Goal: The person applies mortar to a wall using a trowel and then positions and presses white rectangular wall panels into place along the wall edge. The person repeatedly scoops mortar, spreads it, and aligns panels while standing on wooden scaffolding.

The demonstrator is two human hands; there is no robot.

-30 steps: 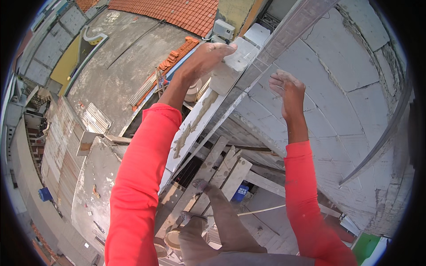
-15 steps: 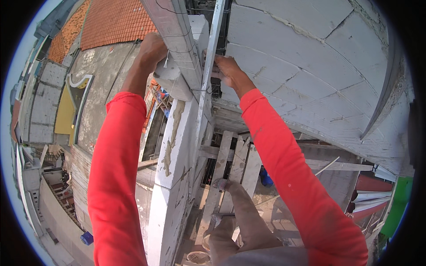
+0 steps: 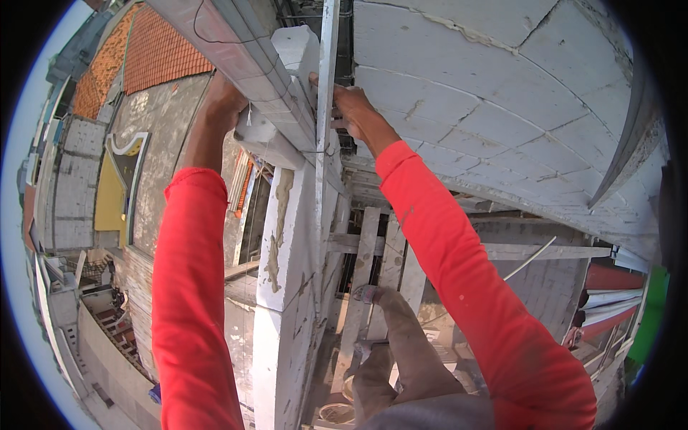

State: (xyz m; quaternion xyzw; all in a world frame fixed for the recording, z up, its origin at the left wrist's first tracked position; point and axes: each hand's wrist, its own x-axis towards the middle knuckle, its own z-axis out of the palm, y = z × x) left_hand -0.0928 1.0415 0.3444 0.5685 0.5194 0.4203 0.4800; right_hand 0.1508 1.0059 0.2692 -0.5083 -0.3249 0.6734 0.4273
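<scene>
A white lightweight concrete block lies across the top of a narrow white block wall, partly behind a long grey beam bound with thin wire. My left hand closes on the block's left end; its fingertips are hidden behind the block and beam. My right hand is at the other side, fingers bent inward. One fingertip shows past an upright metal strip, by the block; the exact contact there is hidden. White string hangs by my left hand.
A large grey block wall rises on the right. Below are wooden planks with my foot on them, and a bucket. Down on the left lie tiled roofs and neighbouring buildings. A curved grey edge hangs far right.
The view has shifted, moving the beam and strip leftward in it. My left hand sits slightly lower and more hidden behind the beam. Both hands stay beside the block.
</scene>
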